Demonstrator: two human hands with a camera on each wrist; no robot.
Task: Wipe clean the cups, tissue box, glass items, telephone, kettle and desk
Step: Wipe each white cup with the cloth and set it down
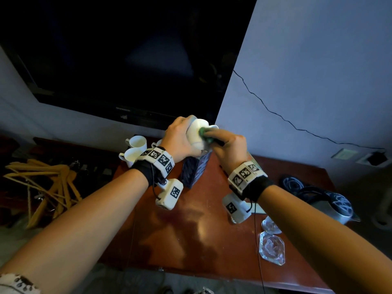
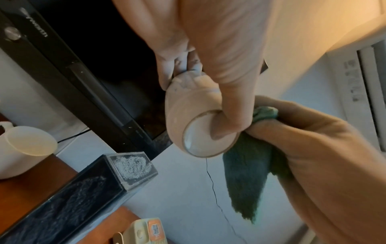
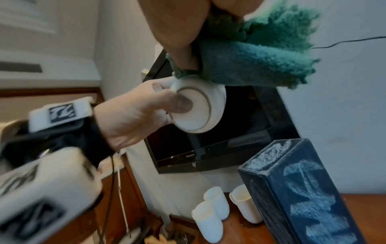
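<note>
— So, where is the cup [image 1: 196, 132] now?

— Lifted off the surface [image 1: 191, 225], between both hands. The left hand [image 1: 180, 139] grips it, thumb pressed into the recessed base. The right hand [image 1: 228, 148] clutches a green cloth [image 3: 256, 64] against its side.

— How does the cup look?

— White and glazed, with a greyish ring round the foot, plain in both wrist views.

— Any writing?

— A small logo on the black television [image 1: 127, 60] frame beyond the hands, too blurred to read. The dark tissue box [image 3: 309, 196] below the hands stands on end, with pale smeared patches.

— What do the views add?

— The left wrist view alone shows a cream telephone [image 2: 144, 231] with an orange label just beneath. The head view alone shows glass items [image 1: 271, 247] and a kettle [image 1: 337, 206] to the right of the right forearm. Three more white cups [image 3: 217, 213] stand left of the box.
</note>
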